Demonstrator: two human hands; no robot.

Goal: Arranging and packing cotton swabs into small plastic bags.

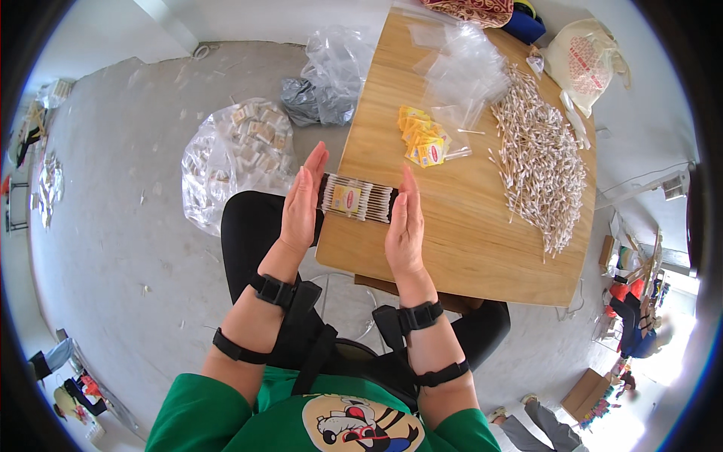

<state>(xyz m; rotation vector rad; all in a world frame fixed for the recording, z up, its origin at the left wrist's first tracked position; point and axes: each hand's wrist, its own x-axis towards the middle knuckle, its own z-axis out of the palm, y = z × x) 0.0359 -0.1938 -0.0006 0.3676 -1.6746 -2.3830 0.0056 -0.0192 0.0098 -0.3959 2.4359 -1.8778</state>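
A small flat clear pack of cotton swabs [367, 200] with a yellow label card [346, 199] lies at the table's near left corner, its swabs side by side. Dark strips show at both its ends. My left hand [303, 202] stands on edge at the pack's left end, fingers stretched out. On the opposite end my right hand [406, 226] is held the same way, palm inward and fingers straight. Whether the palms press on the pack, I cannot tell. Beyond it lie several yellow label cards [423, 137] in a loose, overlapping pile.
A big heap of loose cotton swabs [538, 166] covers the right of the wooden table [452, 241]. Clear plastic bags [467, 71] lie at its far side, near a cream cloth bag [584, 64]. On the floor at left sits a clear sack of filled packs [241, 154]. Other people are farther off.
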